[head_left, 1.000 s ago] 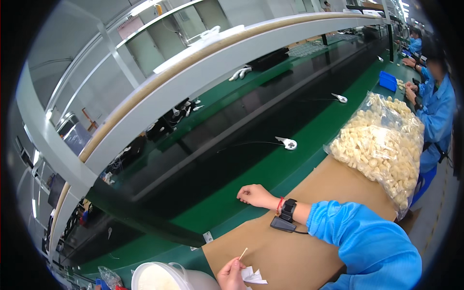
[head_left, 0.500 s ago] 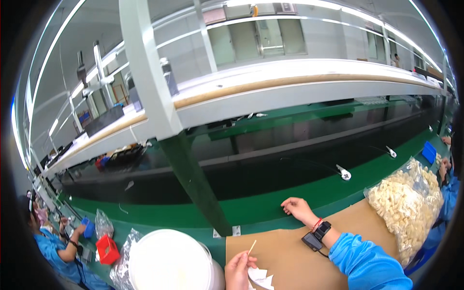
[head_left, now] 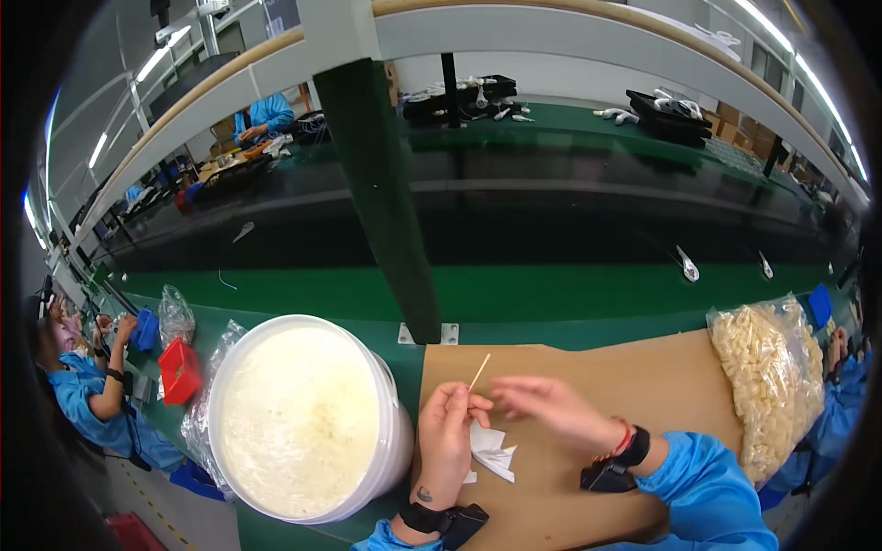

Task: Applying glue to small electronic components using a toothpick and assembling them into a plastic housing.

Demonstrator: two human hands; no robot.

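Observation:
My left hand (head_left: 446, 443) pinches a thin wooden stick (head_left: 479, 372) that points up and to the right, and it also grips folded white paper (head_left: 491, 450) against the palm. My right hand (head_left: 549, 409) hovers just right of the stick with its fingers spread, blurred and holding nothing. Both hands are over a brown cardboard sheet (head_left: 643, 386) on the green bench. A big white bucket (head_left: 303, 418) filled with pale small pieces stands right beside my left hand.
A clear bag of pale small parts (head_left: 767, 390) lies at the cardboard's right end. A green post (head_left: 386, 202) rises behind the cardboard, with a dark conveyor belt (head_left: 570, 220) beyond. A worker in blue (head_left: 92, 404) sits at left near a red bin (head_left: 179, 370).
The view has swung left and down, so the bucket is now fully in sight. My right hand came back from the bench's far edge to beside the stick.

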